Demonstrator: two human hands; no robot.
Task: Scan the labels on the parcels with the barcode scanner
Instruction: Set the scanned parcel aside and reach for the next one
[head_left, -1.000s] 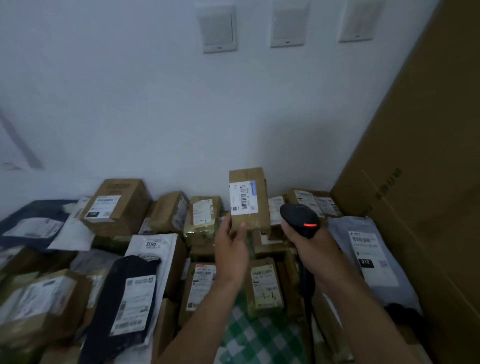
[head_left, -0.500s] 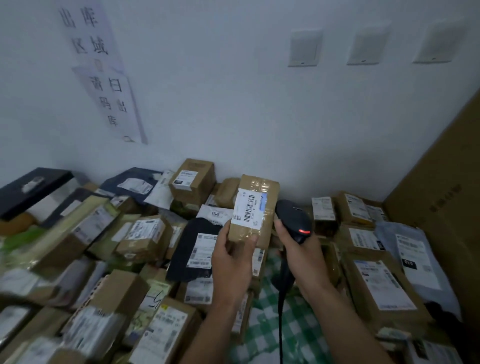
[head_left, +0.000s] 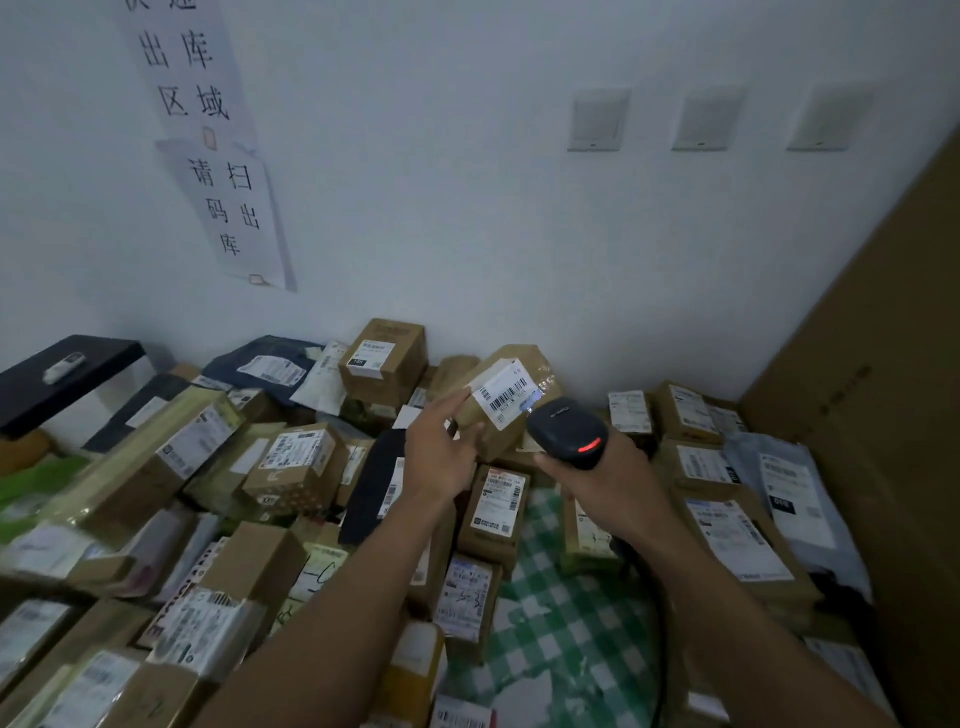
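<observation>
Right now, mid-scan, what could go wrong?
1. The left hand grips the tilted box by one end; it might slip into the pile.
2. The scanner in the right hand sits very close, its light at the label edge by shiny tape; the read may fail.

Brown cardboard parcel (head_left: 506, 410) under glossy tape with a paper label (head_left: 503, 393); matt black plastic scanner (head_left: 566, 431)

The parcel (head_left: 501, 391) lies just left of the scanner (head_left: 566, 428), above the pile (head_left: 291, 467) against the wall (head_left: 467, 234).
</observation>
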